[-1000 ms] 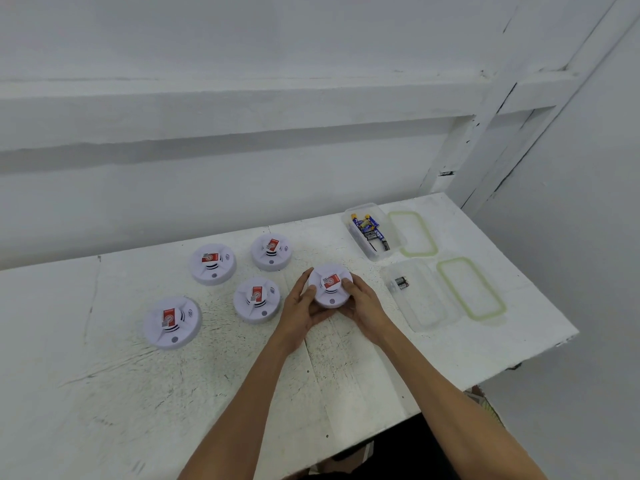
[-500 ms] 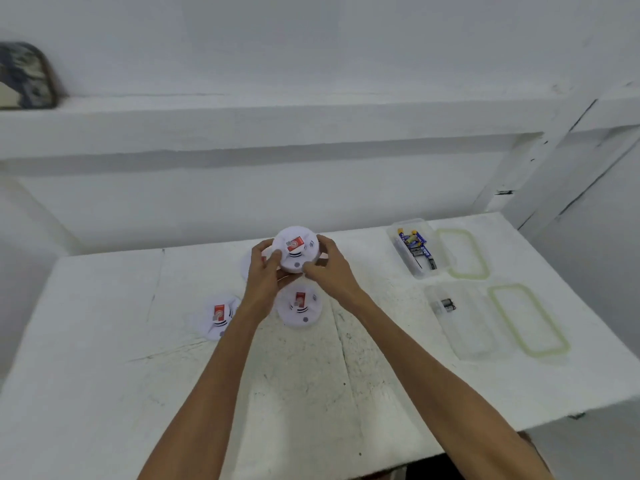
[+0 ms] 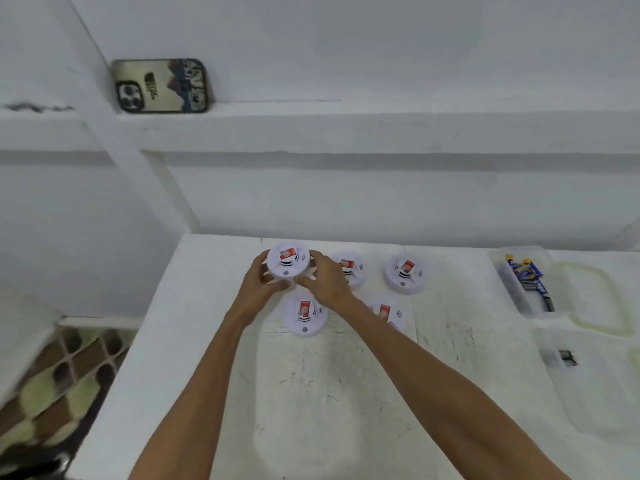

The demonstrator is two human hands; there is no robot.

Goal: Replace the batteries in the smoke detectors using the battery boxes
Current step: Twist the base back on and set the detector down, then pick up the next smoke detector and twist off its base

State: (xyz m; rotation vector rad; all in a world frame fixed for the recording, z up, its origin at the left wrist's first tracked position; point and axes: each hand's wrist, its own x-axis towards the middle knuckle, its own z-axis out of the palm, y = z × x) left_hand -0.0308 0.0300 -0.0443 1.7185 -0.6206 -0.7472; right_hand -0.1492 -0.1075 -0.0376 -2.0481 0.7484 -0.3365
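Note:
Both hands hold one white round smoke detector [image 3: 288, 263] with a red label, lifted above the far left part of the white table [image 3: 346, 393]. My left hand [image 3: 260, 284] grips its left side, my right hand [image 3: 325, 280] its right side. Several other detectors lie on the table: one below the hands [image 3: 304, 315], one behind my right hand [image 3: 349, 268], one further right [image 3: 404, 271], one partly hidden by my right forearm [image 3: 387, 311]. A clear box with blue batteries [image 3: 526, 278] stands far right. A second clear box [image 3: 581, 375] holds one dark battery [image 3: 564, 357].
Two green-rimmed lids [image 3: 599, 299] lie beside the boxes at the right edge. A phone [image 3: 161, 85] leans on the wall ledge at upper left. The table's left edge [image 3: 138, 341] drops to a patterned floor [image 3: 55, 386].
The view has swung left. Both hands have carried the held detector leftward over the others, toward the table's far left.

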